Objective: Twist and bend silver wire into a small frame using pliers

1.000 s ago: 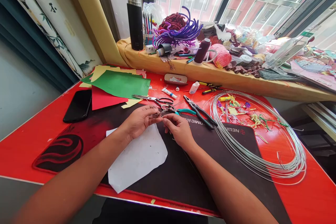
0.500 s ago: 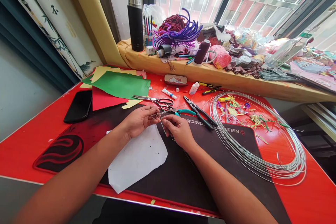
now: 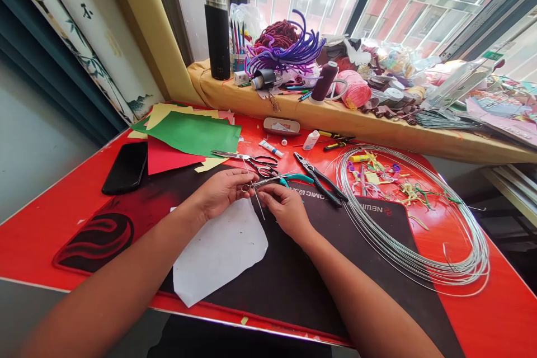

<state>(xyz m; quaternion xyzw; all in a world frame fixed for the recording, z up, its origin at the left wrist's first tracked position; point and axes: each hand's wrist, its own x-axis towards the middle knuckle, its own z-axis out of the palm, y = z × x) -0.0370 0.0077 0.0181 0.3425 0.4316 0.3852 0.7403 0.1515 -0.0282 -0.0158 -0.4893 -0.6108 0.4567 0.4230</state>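
Observation:
My left hand (image 3: pixel 229 193) pinches a piece of thin silver wire (image 3: pixel 265 182) above the mat. The wire is bent, with a small loop beside the left fingertips, a twisted stretch running right and loose ends pointing up and down. My right hand (image 3: pixel 287 207) is closed, its thumb and forefinger at the downward wire end; the exact contact is hard to make out. Under the left hand lies a white paper sheet (image 3: pixel 218 257). Just behind the hands are scissors (image 3: pixel 262 163) and teal-handled pliers (image 3: pixel 297 178). Larger black-handled pliers (image 3: pixel 321 180) lie to the right.
A big wire coil (image 3: pixel 480 251) covers the right side, around colourful scraps (image 3: pixel 406 190). Coloured paper (image 3: pixel 197 131) and a black phone (image 3: pixel 125 168) lie at left. A glue tube (image 3: pixel 271 149) and white bottle (image 3: pixel 311 140) stand behind. The sill holds a flask (image 3: pixel 217 39) and yarn (image 3: pixel 353 88).
My right fingers have shifted slightly along the wire piece, and its twisted stretch and lower end now show more plainly. The left hand stays nearly in place.

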